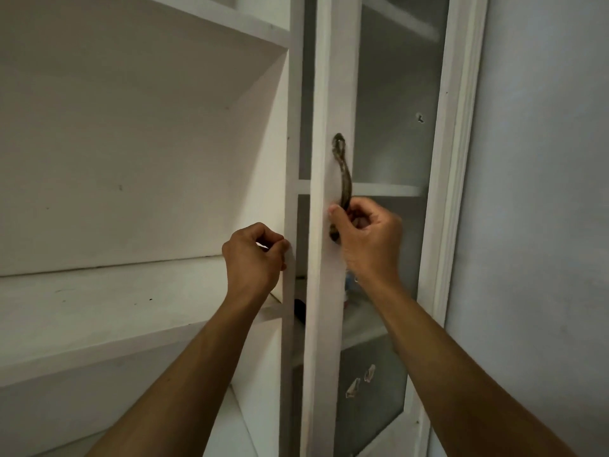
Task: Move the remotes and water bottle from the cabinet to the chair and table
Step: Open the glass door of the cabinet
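Right hand (pixel 369 239) gripping door handle (pixel 342 166), left hand (pixel 252 255) pinching cabinet upright (pixel 291 159), dark remote (pixel 299 311) below between them

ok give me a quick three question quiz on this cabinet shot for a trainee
1. True or false: the right hand grips the door handle.
2. What does the left hand hold? A) a remote B) the upright frame edge C) a bottle
3. Fill in: the door handle is mounted ____ (upright or level).

Key: 1 true; 2 B; 3 upright.
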The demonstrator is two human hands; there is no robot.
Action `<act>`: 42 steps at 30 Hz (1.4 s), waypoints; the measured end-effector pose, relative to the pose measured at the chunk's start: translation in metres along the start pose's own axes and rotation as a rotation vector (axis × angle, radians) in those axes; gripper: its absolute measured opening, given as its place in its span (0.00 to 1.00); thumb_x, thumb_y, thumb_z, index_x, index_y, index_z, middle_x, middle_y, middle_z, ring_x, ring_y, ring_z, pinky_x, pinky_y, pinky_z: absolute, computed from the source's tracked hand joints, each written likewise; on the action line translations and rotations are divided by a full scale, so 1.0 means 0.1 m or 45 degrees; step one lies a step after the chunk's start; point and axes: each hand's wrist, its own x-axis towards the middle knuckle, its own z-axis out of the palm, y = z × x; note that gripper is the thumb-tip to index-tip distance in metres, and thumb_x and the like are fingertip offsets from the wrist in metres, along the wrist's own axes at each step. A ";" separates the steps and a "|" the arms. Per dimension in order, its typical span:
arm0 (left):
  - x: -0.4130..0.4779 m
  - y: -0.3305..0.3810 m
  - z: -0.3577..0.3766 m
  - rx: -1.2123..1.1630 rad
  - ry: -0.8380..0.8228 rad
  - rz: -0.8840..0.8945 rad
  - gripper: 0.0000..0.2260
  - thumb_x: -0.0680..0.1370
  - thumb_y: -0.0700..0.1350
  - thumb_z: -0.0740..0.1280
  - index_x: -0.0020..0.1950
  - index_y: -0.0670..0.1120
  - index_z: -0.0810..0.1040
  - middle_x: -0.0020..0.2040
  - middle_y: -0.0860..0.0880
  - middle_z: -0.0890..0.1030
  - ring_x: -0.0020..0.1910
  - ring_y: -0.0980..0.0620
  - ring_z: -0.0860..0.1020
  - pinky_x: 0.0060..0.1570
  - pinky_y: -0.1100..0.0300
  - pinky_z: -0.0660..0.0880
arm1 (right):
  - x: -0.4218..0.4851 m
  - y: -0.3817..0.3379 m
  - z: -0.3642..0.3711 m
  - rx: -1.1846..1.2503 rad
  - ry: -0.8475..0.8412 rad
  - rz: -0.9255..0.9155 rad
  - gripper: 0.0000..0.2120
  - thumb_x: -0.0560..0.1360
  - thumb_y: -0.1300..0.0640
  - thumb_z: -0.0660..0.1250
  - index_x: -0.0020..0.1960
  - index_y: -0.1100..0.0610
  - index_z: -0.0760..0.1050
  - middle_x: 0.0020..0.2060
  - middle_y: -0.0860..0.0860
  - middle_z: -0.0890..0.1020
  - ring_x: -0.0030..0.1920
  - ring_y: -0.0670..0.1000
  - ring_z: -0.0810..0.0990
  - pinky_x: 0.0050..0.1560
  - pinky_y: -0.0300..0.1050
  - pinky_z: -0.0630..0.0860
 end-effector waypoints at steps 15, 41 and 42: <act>-0.64 0.43 0.11 -0.584 -0.388 0.107 0.09 0.75 0.48 0.69 0.54 0.50 0.82 0.49 0.52 0.85 0.50 0.52 0.85 0.51 0.58 0.82 | -0.23 -0.25 -0.59 0.101 -0.023 0.060 0.06 0.75 0.57 0.74 0.50 0.49 0.79 0.41 0.44 0.83 0.42 0.39 0.83 0.45 0.34 0.81; -1.15 0.68 0.53 -0.931 -0.547 0.154 0.12 0.71 0.43 0.70 0.54 0.48 0.80 0.52 0.52 0.85 0.55 0.50 0.84 0.54 0.57 0.82 | -0.59 -0.27 -1.38 -0.030 -0.158 0.139 0.25 0.70 0.51 0.78 0.65 0.48 0.76 0.58 0.46 0.83 0.58 0.47 0.83 0.55 0.46 0.83; -1.18 0.69 0.56 -0.947 -0.558 0.182 0.11 0.72 0.43 0.71 0.54 0.48 0.80 0.53 0.50 0.84 0.56 0.50 0.84 0.54 0.57 0.82 | -0.60 -0.27 -1.44 -0.001 -0.153 0.140 0.25 0.70 0.51 0.78 0.65 0.49 0.76 0.58 0.47 0.83 0.59 0.49 0.83 0.57 0.48 0.83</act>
